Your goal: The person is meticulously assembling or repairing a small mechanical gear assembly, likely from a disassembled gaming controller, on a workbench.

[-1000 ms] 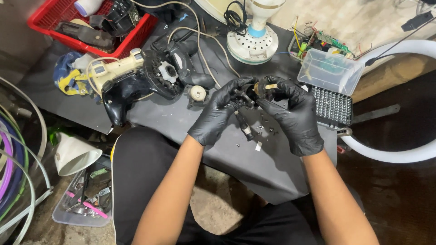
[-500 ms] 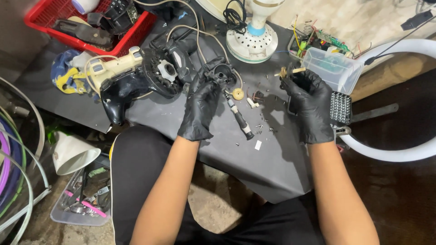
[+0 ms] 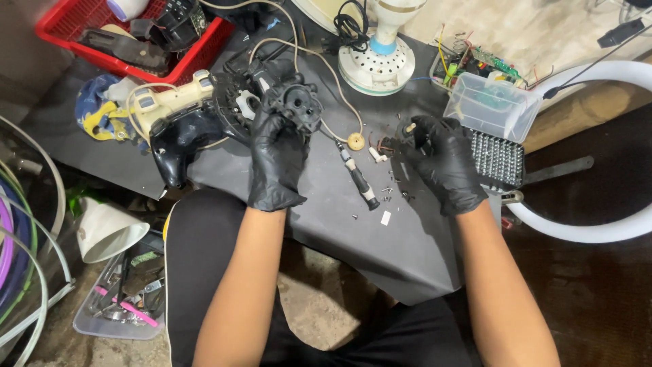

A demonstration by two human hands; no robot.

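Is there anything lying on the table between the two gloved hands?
Yes. Between the left hand, holding a black housing part, and the right hand, gripping a small dark part, lie a screwdriver and scattered small screws.

The gloved left hand [image 3: 277, 153] gripped a black motor housing [image 3: 297, 105] over the dark work mat [image 3: 326, 217]. The right hand [image 3: 443, 160] held a small black part [image 3: 409, 131]. A screwdriver [image 3: 358, 178] lay between them, loose screws [image 3: 390, 194] beside it.
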